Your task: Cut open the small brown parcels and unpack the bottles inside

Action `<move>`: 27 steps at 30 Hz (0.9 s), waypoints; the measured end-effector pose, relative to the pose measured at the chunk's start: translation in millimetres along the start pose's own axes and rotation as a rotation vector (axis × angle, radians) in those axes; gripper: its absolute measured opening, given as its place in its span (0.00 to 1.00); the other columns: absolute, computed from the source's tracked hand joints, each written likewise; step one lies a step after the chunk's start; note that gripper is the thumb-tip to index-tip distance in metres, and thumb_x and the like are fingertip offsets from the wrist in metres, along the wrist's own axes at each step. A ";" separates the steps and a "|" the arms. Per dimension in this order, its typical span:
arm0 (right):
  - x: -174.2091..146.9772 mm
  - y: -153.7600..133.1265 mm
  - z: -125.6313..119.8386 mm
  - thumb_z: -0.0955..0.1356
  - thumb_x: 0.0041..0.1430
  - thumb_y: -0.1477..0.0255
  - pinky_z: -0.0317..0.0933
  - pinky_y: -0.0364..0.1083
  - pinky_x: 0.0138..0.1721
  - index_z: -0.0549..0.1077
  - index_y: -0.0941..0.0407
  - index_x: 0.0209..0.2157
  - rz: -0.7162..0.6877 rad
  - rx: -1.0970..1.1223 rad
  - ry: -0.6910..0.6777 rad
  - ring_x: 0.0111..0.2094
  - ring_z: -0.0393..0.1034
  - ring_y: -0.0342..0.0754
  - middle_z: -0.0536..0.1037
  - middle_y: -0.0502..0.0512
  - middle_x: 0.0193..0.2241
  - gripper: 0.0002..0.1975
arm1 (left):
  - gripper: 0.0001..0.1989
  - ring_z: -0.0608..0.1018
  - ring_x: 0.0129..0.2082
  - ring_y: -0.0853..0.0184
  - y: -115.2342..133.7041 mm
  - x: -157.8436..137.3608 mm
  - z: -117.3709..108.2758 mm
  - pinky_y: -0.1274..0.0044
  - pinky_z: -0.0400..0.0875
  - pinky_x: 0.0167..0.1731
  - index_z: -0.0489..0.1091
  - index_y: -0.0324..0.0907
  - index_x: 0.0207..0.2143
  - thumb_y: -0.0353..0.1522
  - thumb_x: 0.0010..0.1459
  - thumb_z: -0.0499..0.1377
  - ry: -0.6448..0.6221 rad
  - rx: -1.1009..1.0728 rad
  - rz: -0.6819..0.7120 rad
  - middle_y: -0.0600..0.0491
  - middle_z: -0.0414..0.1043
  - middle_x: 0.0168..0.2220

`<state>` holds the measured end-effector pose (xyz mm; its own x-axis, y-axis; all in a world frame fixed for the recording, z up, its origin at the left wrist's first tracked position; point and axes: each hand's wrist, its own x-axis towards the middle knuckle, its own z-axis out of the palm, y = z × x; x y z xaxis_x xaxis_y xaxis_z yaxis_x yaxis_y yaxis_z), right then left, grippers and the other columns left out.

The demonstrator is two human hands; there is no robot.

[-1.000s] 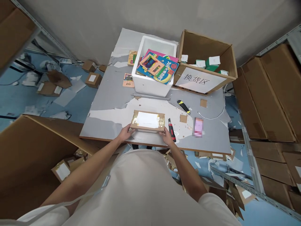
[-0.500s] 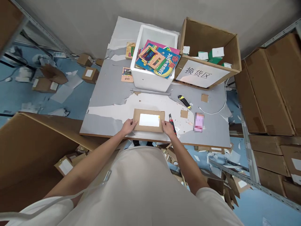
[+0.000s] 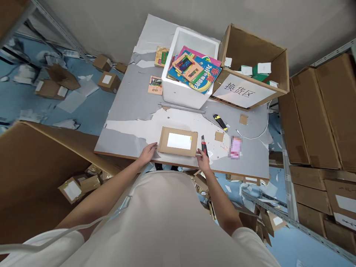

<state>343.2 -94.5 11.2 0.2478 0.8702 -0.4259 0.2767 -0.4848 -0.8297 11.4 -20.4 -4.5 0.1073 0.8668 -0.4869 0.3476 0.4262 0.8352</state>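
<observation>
A flat cardboard box [image 3: 164,146] with a white label [image 3: 179,141] lies near the front edge of the table [image 3: 122,146]. Just left of it is my left hand [image 3: 148,153], fingers stretched out and holding nothing. My right hand [image 3: 203,160] is at the box's lower right corner, its fingers loosely extended; whether they touch the cardboard I cannot tell. Right beside that hand lies a red and black utility knife [image 3: 204,145]. Farther back is a yellow and black utility knife [image 3: 220,122].
A white foam box [image 3: 185,97] holding books [image 3: 200,72] stands at the back, beside a carton [image 3: 260,40] with green boxes inside. A cable [image 3: 257,136] and a pixelated pink item [image 3: 235,147] lie at right. A big open carton [image 3: 55,142] is at left.
Both hands have let go of the cardboard box, which now rests on the table. The left hand has drawn away to the left. The camera view has shifted slightly.
</observation>
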 end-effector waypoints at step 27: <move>36.6 -79.9 1.3 0.54 0.62 0.49 0.61 0.48 0.36 0.73 0.55 0.30 -0.149 -0.407 0.078 0.34 0.70 0.54 0.77 0.60 0.30 0.29 | 0.26 0.75 0.34 0.61 97.8 20.7 2.1 0.73 0.67 0.37 0.76 0.40 0.33 0.50 0.58 0.49 0.145 0.394 0.117 0.48 0.78 0.33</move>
<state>328.9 -23.8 61.4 0.2424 0.9317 -0.2703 0.6543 -0.3628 -0.6636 49.6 38.7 66.5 0.0450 0.9427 -0.3306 0.6725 0.2161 0.7079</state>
